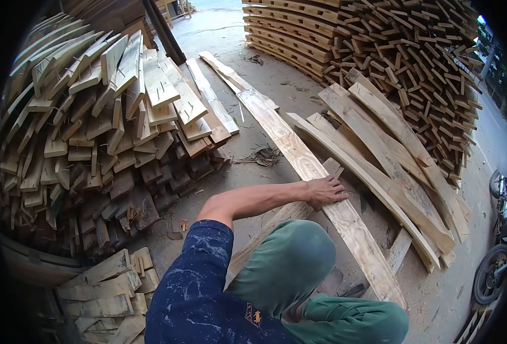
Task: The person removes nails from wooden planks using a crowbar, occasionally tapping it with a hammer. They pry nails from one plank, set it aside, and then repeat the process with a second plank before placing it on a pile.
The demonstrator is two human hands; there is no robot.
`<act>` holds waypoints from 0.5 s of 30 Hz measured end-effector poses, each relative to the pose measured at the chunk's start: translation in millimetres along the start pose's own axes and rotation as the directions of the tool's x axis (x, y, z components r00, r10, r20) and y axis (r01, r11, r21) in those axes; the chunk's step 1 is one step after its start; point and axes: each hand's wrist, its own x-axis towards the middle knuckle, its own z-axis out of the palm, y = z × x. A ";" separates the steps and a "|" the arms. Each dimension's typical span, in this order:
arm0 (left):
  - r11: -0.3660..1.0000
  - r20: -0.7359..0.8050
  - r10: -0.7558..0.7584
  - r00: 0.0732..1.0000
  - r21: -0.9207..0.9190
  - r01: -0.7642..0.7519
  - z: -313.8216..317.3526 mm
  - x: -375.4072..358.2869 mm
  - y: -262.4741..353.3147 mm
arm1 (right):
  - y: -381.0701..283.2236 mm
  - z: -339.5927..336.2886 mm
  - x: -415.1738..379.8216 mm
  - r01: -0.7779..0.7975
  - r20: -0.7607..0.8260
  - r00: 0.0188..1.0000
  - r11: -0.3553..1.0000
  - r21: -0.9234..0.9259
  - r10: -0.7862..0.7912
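A long pale wooden plank (pixel 359 235) lies slantwise before me, running from my knees toward the far floor. My left hand (pixel 325 192) is laid across its middle, back of the hand up, the fingers bent over its width and gripping it. Under the plank, near that hand, a narrower timber (pixel 288 213) crosses at an angle. My right hand is out of sight. Beside my foot is a dark object (pixel 353 289) that I cannot make out.
To the left rises a tall stack of boards (pixel 101 123), some with nails sticking out. Loose planks (pixel 379 155) lie at the right. Behind them stands a big pile of short wood pieces (pixel 402 63). Offcuts (pixel 107 286) sit at lower left, a motorcycle (pixel 494 269) at far right.
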 end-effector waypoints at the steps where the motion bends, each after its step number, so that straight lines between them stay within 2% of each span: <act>1: 1.000 0.054 0.000 0.999 -0.009 0.001 0.8 -5.0 -5.2 | -0.6 11.7 -7.9 -0.019 0.044 0.999 1.000 0.023 0.018; 4: 0.999 0.154 -0.042 0.987 0.035 0.037 -11.4 -32.8 -30.6 | -12.6 44.7 -31.7 -0.072 0.162 0.985 0.993 0.093 0.056; 7: 0.986 0.216 -0.144 0.966 0.119 0.120 -33.6 -72.1 -86.2 | -39.4 90.7 -59.1 -0.119 0.284 0.957 0.979 0.167 0.068; 8: 0.952 0.151 -0.234 0.960 0.236 0.195 -39.0 -90.9 -113.4 | -48.9 104.2 -74.7 -0.138 0.326 0.943 0.973 0.187 0.071; 9: 0.899 0.076 -0.314 0.946 0.344 0.271 -43.5 -110.1 -141.9 | -79.5 146.2 -92.8 -0.171 0.344 0.939 0.883 0.437 0.011; 10: 0.793 0.026 -0.539 0.842 0.354 0.496 -67.2 -125.4 -154.7 | -157.7 161.2 -140.7 -0.293 0.537 0.843 0.804 0.517 -0.039; 11: 0.637 -0.023 -0.727 0.686 0.351 0.686 -92.8 -137.7 -161.3 | -230.3 168.6 -180.8 -0.267 0.724 0.672 0.861 0.433 -0.156; 12: 0.551 -0.159 -0.771 0.617 0.321 0.770 -108.9 -147.4 -170.7 | -279.6 194.8 -206.9 -0.211 0.769 0.566 0.850 0.483 -0.296; 13: 0.466 -0.287 -0.795 0.534 0.275 0.841 -118.8 -153.7 -173.0 | -292.1 248.1 -203.0 -0.201 0.848 0.351 0.853 0.482 -0.396; 14: 0.473 -0.278 -0.793 0.542 0.279 0.836 -123.5 -158.7 -163.9 | -331.6 273.1 -223.2 -0.082 0.846 0.306 0.873 0.480 -0.437; 15: 0.533 -0.334 -0.781 0.528 0.084 0.842 -128.3 -164.0 -152.9 | -357.2 299.7 -230.7 0.077 0.862 0.215 0.888 0.454 -0.460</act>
